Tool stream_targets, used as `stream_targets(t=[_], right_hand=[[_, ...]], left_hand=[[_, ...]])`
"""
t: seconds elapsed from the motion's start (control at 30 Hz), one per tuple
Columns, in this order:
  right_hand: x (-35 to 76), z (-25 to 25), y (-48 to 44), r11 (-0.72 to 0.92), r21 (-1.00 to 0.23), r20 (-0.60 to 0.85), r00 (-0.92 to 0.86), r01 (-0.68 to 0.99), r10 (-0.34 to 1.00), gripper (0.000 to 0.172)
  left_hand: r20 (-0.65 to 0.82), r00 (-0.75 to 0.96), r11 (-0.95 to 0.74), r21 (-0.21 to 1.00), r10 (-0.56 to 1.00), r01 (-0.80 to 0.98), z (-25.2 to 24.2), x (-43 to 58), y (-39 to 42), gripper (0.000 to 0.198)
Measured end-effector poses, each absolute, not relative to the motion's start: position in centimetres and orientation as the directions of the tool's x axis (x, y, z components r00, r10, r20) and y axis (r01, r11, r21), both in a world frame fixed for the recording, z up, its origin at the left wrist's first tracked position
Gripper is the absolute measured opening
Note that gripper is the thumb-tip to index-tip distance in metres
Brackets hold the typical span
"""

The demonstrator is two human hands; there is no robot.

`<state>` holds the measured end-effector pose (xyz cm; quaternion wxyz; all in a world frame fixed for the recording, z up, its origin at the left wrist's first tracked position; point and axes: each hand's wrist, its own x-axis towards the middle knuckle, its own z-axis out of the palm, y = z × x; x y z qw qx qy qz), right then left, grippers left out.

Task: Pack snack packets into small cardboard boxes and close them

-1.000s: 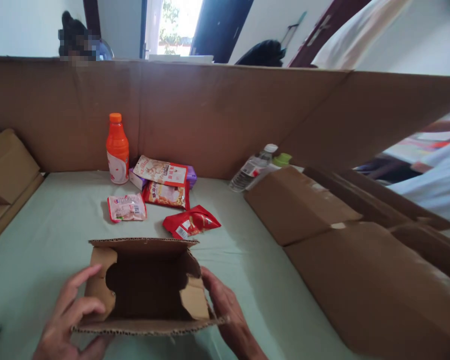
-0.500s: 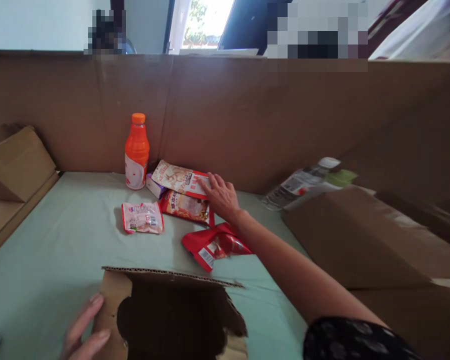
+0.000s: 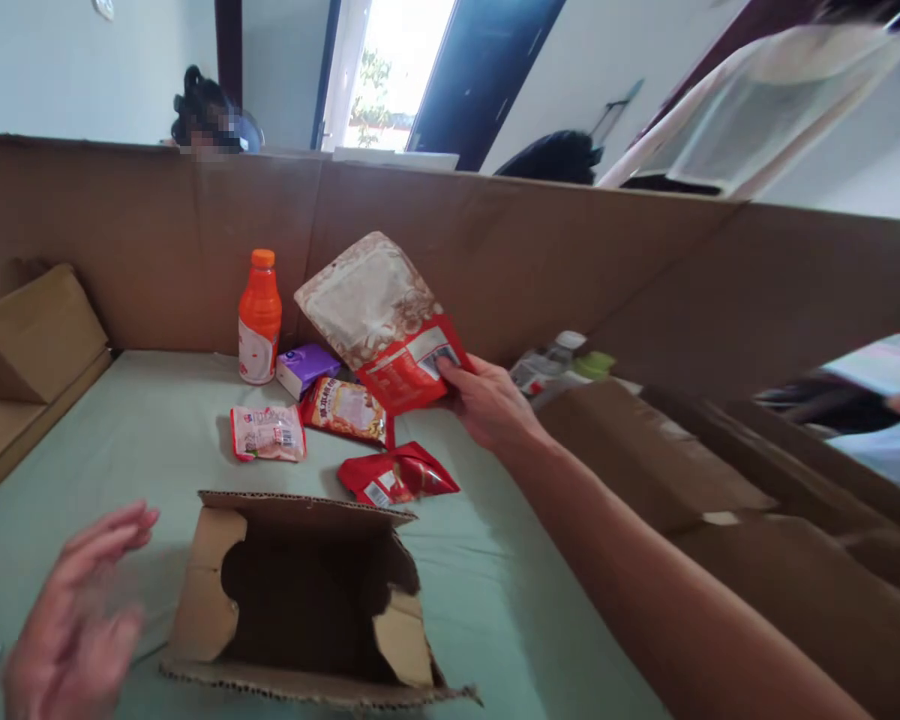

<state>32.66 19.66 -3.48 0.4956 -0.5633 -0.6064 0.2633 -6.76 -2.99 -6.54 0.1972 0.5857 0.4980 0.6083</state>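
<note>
One red-and-beige packet [image 3: 367, 300] is up off the green worktop [image 3: 540, 620], its red end gripped in the fingers of the right hand [image 3: 495, 402]. Near it lie a red-and-yellow bag [image 3: 347, 408] and a purple box [image 3: 315, 363]. The left hand [image 3: 71, 625], blurred, has loose, empty fingers beside the open cardboard box [image 3: 208, 580]; an orange bottle [image 3: 260, 312] stands upright at the back near a tall cardboard wall [image 3: 525, 250]
</note>
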Motion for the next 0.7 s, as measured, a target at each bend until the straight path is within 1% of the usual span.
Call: stream_targets(t=[0.03, 0.1, 0.17, 0.23, 0.3, 0.33, 0.4, 0.43, 0.5, 0.53, 0.57, 0.63, 0.67, 0.7], right_hand=[[32.2, -2.6, 18.1, 0.235, -0.898, 0.296, 0.115, 0.373, 0.948, 0.051], [31.1, -0.9, 15.0, 0.235, -0.943, 0.262, 0.093, 0.234, 0.960, 0.049], [29.6, 0.6, 12.4, 0.215, -0.974, 0.218, 0.046, 0.064, 0.975, 0.045], [27.9, 1.8, 10.2, 0.183, -0.982, 0.185, -0.025, -0.055, 0.983, 0.042], [26.1, 2.6, 8.3, 0.155, -0.984, 0.164, -0.106, -0.087, 0.981, 0.039], [25.2, 2.8, 7.5, 0.144, -0.985, 0.156, -0.147, -0.092, 0.977, 0.039], [23.7, 3.0, 5.8, 0.147, -0.986, 0.162, -0.220, -0.085, 0.962, 0.040], [23.1, 3.0, 4.9, 0.170, -0.983, 0.182, -0.253, -0.068, 0.950, 0.040], [22.6, 3.4, 3.2, 0.257, -0.966, 0.246, -0.360, -0.020, 0.900, 0.040], [22.7, 3.7, 2.4, 0.300, -0.954, 0.273, -0.445, -0.009, 0.853, 0.043], [22.9, 4.1, 1.8, 0.342, -0.940, 0.297, -0.538, -0.016, 0.789, 0.048], [23.6, 4.9, 1.1, 0.392, -0.919, 0.317, -0.673, -0.043, 0.668, 0.062], [24.0, 5.3, 1.1, 0.402, -0.915, 0.317, -0.690, -0.041, 0.651, 0.065], [24.3, 5.6, 1.3, 0.413, -0.911, 0.316, -0.673, -0.017, 0.669, 0.064]], left_hand=[[0.483, -0.298, -0.383, 0.860, 0.823, 0.337, -5.1, -5.9, -2.6, 0.026], [0.478, -0.328, -0.376, 0.866, 0.815, 0.330, -2.4, -4.1, -1.7, 0.025], [0.478, -0.275, -0.404, 0.869, 0.834, 0.286, -0.4, -2.5, -0.8, 0.031], [0.439, -0.194, -0.422, 0.898, 0.877, 0.125, 0.9, -1.2, 0.1, 0.045], [0.392, -0.097, -0.401, 0.909, 0.915, -0.109, 1.7, -0.2, 0.7, 0.059], [0.374, -0.061, -0.378, 0.900, 0.925, -0.215, 2.0, 0.3, 0.9, 0.061], [0.341, -0.059, -0.336, 0.861, 0.938, -0.382, 2.4, 1.1, 1.3, 0.057], [0.318, -0.092, -0.325, 0.834, 0.944, -0.447, 2.5, 1.4, 1.5, 0.052], [0.257, -0.168, -0.307, 0.780, 0.952, -0.546, 2.8, 1.7, 2.1, 0.043], [0.216, -0.171, -0.276, 0.764, 0.961, -0.583, 3.0, 1.7, 2.5, 0.038], [0.162, -0.134, -0.211, 0.759, 0.978, -0.616, 3.3, 1.5, 2.9, 0.033], [0.033, 0.021, -0.011, 0.761, 0.999, -0.649, 3.8, 1.2, 3.6, 0.023], [-0.027, 0.111, 0.093, 0.758, 0.993, -0.645, 4.1, 1.1, 3.9, 0.023], [-0.076, 0.195, 0.185, 0.751, 0.978, -0.634, 4.3, 1.0, 4.1, 0.023]])
